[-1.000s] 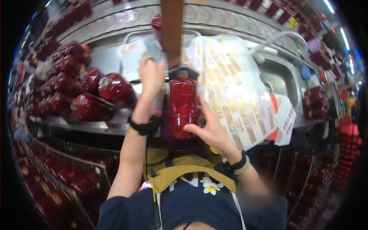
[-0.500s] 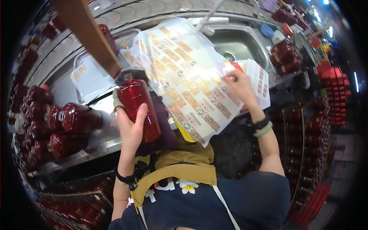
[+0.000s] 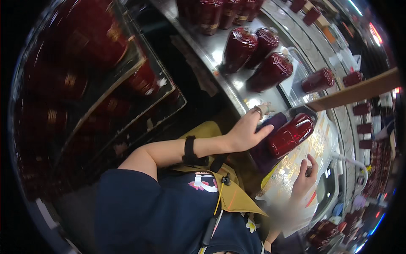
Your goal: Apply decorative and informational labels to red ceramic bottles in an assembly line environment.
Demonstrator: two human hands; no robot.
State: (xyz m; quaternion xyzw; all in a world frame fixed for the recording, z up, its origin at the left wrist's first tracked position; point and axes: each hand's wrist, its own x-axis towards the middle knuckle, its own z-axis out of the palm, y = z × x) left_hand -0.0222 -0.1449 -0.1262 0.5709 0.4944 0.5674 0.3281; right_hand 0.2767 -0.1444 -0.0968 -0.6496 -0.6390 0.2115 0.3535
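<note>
A dark red glass bottle (image 3: 292, 135) lies tilted on a dark purple cloth (image 3: 270, 139), its base toward me. My left hand (image 3: 249, 129) is beside it, fingers stretched toward the metal counter and thumb apart, holding nothing. A ring and a pale wrap show on its fingers. Over the sheet of gold labels (image 3: 281, 178), my right hand (image 3: 305, 180) has its thumb and finger bent together around a small dark thing, too small to name. The lower part of that hand and its wrist are blurred.
Several filled red bottles (image 3: 270, 72) stand on the metal counter (image 3: 228, 91) beyond my left hand. A wooden post (image 3: 357, 91) slants over the bottle. Crates of red bottles (image 3: 139, 80) are at left. A sink (image 3: 325, 186) with a faucet is at right.
The view has swung left, showing more crates. My left hand has let go of the bottle, which now rests on the cloth. My right hand has lifted from the label sheet toward the bottle.
</note>
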